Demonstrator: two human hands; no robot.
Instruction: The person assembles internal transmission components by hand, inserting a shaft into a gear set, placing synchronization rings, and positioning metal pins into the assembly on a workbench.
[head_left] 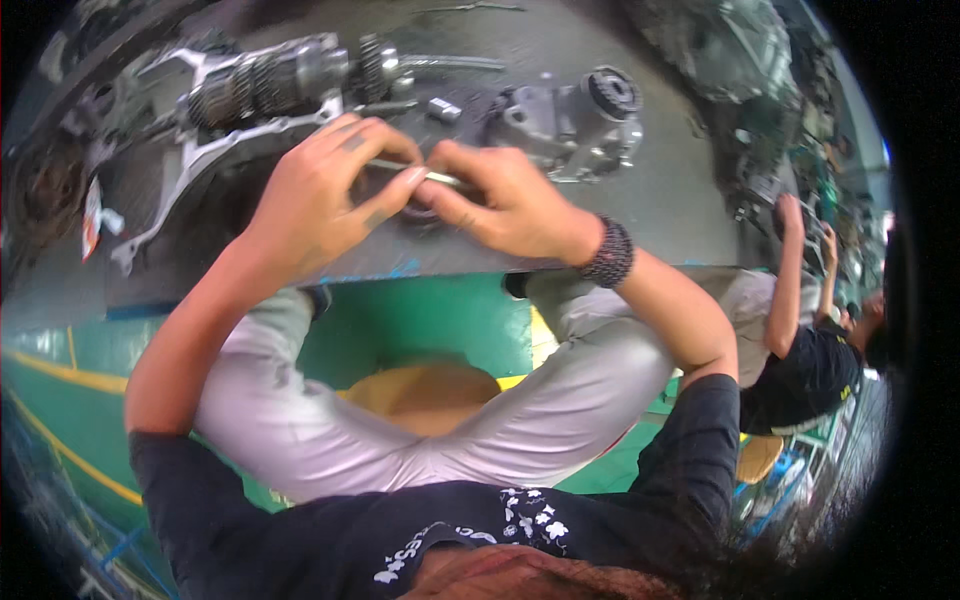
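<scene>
A thin rod was in your grasp

Your left hand (325, 190) and right hand (505, 195) pinched the rod (447, 180) over the bench (665, 215). You seemed to be adjusting it; the next move likely called for steady fingertips. Fingers hid its ends, and mostly covered the dark round part (418, 214) beneath.

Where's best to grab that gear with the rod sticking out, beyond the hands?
Probably by the bare rod, coming from the right: it juts out that way, slim and uncovered, while the gear sits close beside the bigger gear stack.
</scene>
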